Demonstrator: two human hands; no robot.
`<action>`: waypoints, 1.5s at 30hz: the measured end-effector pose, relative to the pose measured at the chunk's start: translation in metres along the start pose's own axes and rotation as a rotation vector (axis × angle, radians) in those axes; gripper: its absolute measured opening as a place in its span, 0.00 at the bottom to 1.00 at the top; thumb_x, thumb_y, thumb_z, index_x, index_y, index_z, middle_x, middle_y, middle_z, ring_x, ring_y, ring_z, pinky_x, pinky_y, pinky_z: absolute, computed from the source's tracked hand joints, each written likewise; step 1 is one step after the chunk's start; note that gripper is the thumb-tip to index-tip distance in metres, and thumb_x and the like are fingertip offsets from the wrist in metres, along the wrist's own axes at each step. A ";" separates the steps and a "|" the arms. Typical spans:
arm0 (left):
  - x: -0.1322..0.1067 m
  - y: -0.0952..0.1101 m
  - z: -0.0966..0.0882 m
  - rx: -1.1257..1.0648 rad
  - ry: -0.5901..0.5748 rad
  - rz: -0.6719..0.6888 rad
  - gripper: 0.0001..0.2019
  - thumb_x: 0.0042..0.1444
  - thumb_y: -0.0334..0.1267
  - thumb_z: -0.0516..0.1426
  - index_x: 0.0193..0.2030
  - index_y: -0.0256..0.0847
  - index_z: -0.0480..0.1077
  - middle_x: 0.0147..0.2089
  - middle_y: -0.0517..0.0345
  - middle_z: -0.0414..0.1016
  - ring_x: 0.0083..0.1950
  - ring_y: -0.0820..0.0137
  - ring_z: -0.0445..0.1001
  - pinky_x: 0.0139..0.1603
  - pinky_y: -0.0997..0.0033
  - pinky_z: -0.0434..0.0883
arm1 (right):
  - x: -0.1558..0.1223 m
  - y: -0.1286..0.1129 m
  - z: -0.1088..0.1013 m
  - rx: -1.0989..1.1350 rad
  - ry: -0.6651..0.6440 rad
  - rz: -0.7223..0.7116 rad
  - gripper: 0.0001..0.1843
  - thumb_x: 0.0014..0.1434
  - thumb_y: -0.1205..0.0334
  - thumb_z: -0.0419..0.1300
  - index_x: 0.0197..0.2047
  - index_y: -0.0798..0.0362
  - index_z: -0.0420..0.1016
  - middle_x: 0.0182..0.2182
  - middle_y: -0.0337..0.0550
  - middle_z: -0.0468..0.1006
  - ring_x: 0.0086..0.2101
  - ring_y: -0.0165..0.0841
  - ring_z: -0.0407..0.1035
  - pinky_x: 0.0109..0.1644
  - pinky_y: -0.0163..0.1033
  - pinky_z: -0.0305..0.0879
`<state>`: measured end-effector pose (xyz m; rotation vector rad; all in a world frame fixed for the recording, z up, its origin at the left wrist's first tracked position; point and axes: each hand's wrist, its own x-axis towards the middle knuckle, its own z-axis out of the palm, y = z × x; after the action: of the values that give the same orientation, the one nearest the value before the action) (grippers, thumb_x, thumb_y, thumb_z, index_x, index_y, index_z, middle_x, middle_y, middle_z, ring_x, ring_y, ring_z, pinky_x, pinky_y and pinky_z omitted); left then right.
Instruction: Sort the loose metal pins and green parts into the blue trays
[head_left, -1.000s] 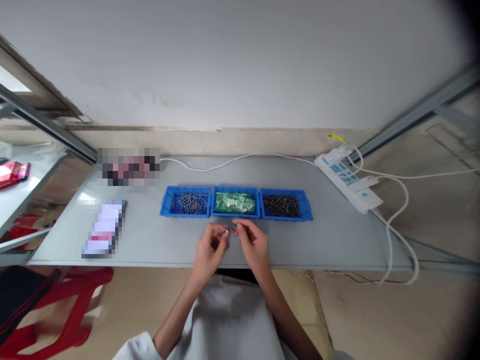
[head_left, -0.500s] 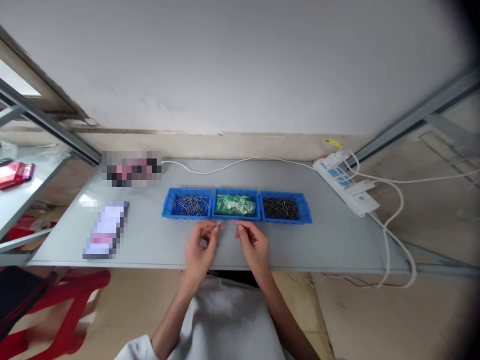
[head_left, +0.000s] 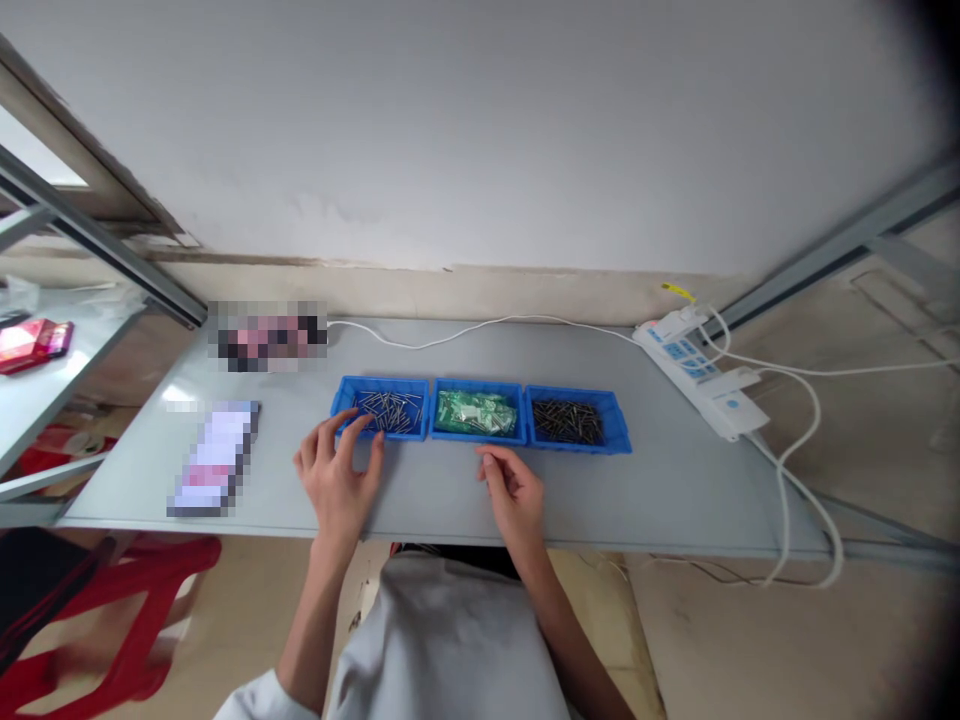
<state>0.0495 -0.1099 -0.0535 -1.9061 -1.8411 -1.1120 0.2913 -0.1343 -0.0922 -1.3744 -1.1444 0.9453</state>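
Observation:
My left hand (head_left: 339,475) reaches over the front left corner of the left blue bin (head_left: 343,397), fingers spread and bent, nothing visible in them. Inside that bin lie loose silver nail-like pins (head_left: 391,410). The middle blue bin (head_left: 477,384) contains small green-and-clear packets (head_left: 477,412). Dark screw-like pieces (head_left: 566,421) fill the right blue bin (head_left: 619,430). In front of the middle bin, my right hand (head_left: 516,492) is closed with thumb and forefinger pinched. Anything between those fingertips is too small to make out.
A white power strip (head_left: 697,375) with plugs and cables stands on the right of the grey table (head_left: 442,500). A blurred-out phone-like slab (head_left: 214,458) and another pixelated object (head_left: 271,338) lie on the left. A red stool (head_left: 142,610) is below on the left.
My left hand has moved left from in front of the bins to the left bin, its pinch opening into spread fingers. My right hand stays pinched in nearly the same place.

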 end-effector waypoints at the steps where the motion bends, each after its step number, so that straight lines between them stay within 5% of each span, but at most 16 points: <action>1: -0.001 -0.007 -0.002 0.005 -0.046 0.033 0.07 0.71 0.40 0.65 0.52 0.44 0.82 0.56 0.45 0.86 0.58 0.51 0.78 0.60 0.52 0.67 | 0.000 0.000 0.000 -0.002 -0.003 0.002 0.19 0.73 0.46 0.61 0.47 0.51 0.86 0.27 0.39 0.79 0.27 0.32 0.70 0.30 0.35 0.64; 5: -0.007 -0.032 -0.010 -0.050 -0.195 0.178 0.08 0.73 0.36 0.63 0.55 0.46 0.82 0.53 0.51 0.87 0.55 0.54 0.78 0.57 0.54 0.67 | 0.001 0.001 0.000 -0.006 -0.015 0.005 0.18 0.73 0.47 0.62 0.46 0.51 0.87 0.27 0.39 0.79 0.27 0.32 0.70 0.30 0.35 0.64; 9: -0.020 -0.042 -0.014 -0.103 -0.216 0.204 0.09 0.74 0.33 0.61 0.55 0.44 0.80 0.51 0.50 0.87 0.52 0.56 0.79 0.54 0.56 0.67 | 0.002 0.001 -0.001 -0.011 -0.013 0.002 0.17 0.73 0.48 0.63 0.46 0.50 0.87 0.26 0.39 0.79 0.26 0.32 0.69 0.30 0.35 0.64; 15: -0.036 -0.037 -0.030 -0.126 -0.263 0.216 0.08 0.74 0.32 0.60 0.53 0.45 0.79 0.50 0.52 0.87 0.49 0.57 0.78 0.54 0.55 0.66 | 0.000 0.002 -0.001 -0.035 0.020 -0.015 0.17 0.74 0.48 0.61 0.46 0.50 0.86 0.27 0.40 0.80 0.28 0.33 0.72 0.33 0.37 0.68; 24: -0.055 -0.020 -0.050 -0.168 -0.304 0.271 0.09 0.74 0.30 0.59 0.54 0.46 0.78 0.48 0.54 0.88 0.45 0.62 0.81 0.53 0.57 0.66 | -0.008 -0.012 -0.001 -0.067 -0.051 -0.112 0.14 0.74 0.52 0.61 0.55 0.47 0.84 0.44 0.47 0.86 0.35 0.36 0.77 0.41 0.42 0.76; 29: -0.067 -0.012 -0.060 -0.268 -0.330 0.258 0.11 0.73 0.30 0.61 0.57 0.47 0.79 0.47 0.55 0.89 0.43 0.63 0.83 0.47 0.59 0.66 | -0.024 -0.030 -0.012 -0.282 -0.275 -0.409 0.40 0.68 0.56 0.69 0.80 0.38 0.63 0.71 0.52 0.72 0.51 0.45 0.79 0.51 0.50 0.81; 32: -0.075 -0.008 -0.069 -0.301 -0.329 0.261 0.12 0.72 0.28 0.61 0.56 0.47 0.79 0.45 0.55 0.89 0.42 0.62 0.83 0.48 0.59 0.67 | -0.031 -0.033 -0.021 -0.391 -0.365 -0.515 0.49 0.65 0.50 0.73 0.83 0.33 0.58 0.77 0.51 0.64 0.65 0.54 0.72 0.63 0.59 0.78; 37: -0.082 0.002 -0.077 -0.398 -0.370 0.289 0.15 0.69 0.25 0.61 0.56 0.48 0.79 0.44 0.56 0.89 0.43 0.61 0.83 0.47 0.58 0.68 | -0.036 -0.030 -0.033 -0.461 -0.451 -0.528 0.57 0.61 0.44 0.77 0.84 0.33 0.52 0.80 0.53 0.59 0.71 0.58 0.67 0.66 0.61 0.77; 40: -0.072 0.018 -0.073 -0.487 -0.430 0.258 0.14 0.69 0.27 0.62 0.55 0.48 0.79 0.44 0.56 0.89 0.40 0.62 0.82 0.44 0.59 0.69 | -0.039 -0.029 -0.041 -0.440 -0.460 -0.508 0.51 0.63 0.46 0.75 0.82 0.38 0.59 0.79 0.53 0.60 0.72 0.59 0.65 0.71 0.64 0.71; 45: -0.035 0.059 -0.057 -0.589 -0.485 0.211 0.07 0.71 0.35 0.64 0.51 0.48 0.81 0.44 0.55 0.87 0.39 0.65 0.84 0.39 0.63 0.73 | -0.033 -0.025 -0.057 -0.322 -0.320 -0.430 0.25 0.70 0.52 0.64 0.67 0.43 0.75 0.66 0.53 0.77 0.64 0.54 0.73 0.68 0.62 0.71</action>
<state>0.0892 -0.1830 -0.0207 -2.8427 -1.5607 -1.3038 0.3352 -0.1802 -0.0623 -1.1719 -1.8140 0.6996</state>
